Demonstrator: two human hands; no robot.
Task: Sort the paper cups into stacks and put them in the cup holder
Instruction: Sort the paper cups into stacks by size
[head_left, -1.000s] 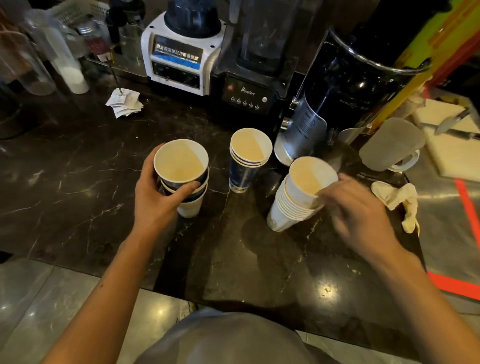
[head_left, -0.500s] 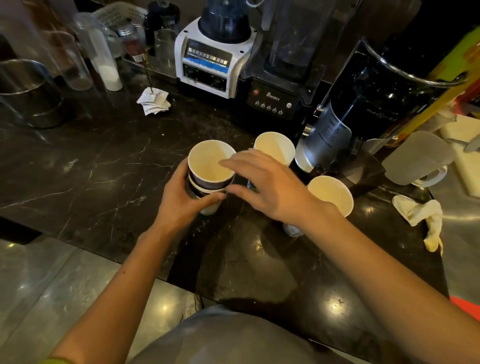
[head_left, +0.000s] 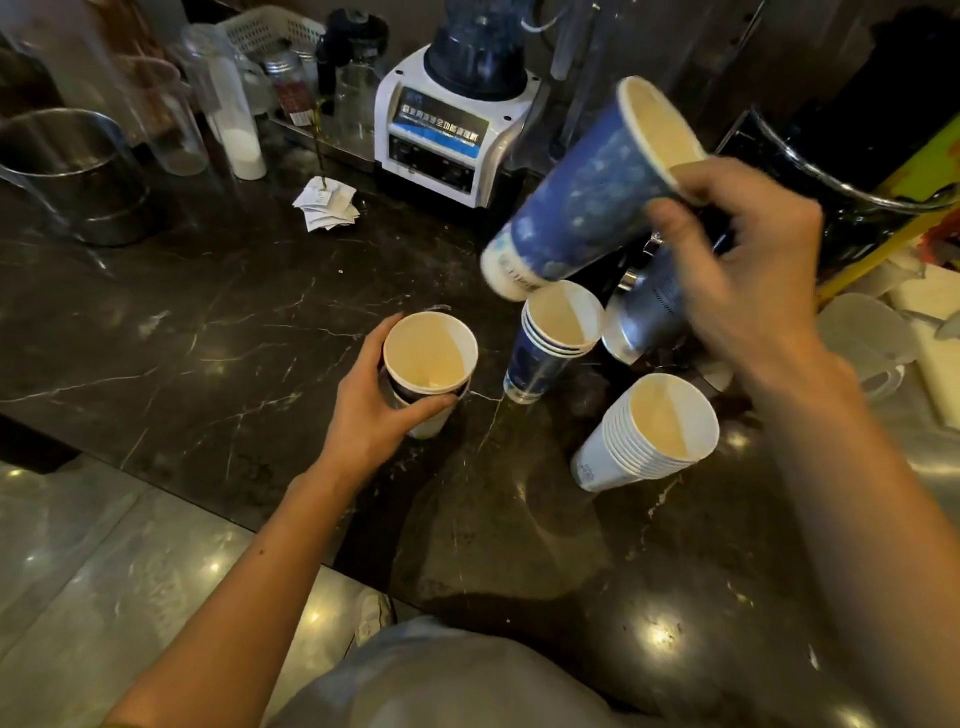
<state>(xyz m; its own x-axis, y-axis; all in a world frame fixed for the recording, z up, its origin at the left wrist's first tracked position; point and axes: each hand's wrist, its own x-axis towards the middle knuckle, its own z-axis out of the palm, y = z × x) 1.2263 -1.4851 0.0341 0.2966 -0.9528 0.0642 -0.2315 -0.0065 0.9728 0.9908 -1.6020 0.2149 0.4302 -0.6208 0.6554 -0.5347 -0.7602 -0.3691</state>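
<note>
A dark marble table (head_left: 171, 332) is seen, with a white blender (head_left: 447, 130) and a steel pot (head_left: 78, 171) at the back, folded papers (head_left: 327, 202) just in front of the blender. A glossy tiled floor (head_left: 104, 561) is shown below the near edge. A blue cup (head_left: 587, 192) is held tilted in the air by the right hand (head_left: 748, 270), its rim pinched by closed fingers (head_left: 675, 228), its base just above the blue stack (head_left: 550, 343). A short mixed stack (head_left: 428, 369) on the table is wrapped by the left hand (head_left: 374, 410). A white stack (head_left: 649, 436) is left leaning, untouched, nearer the right arm.
</note>
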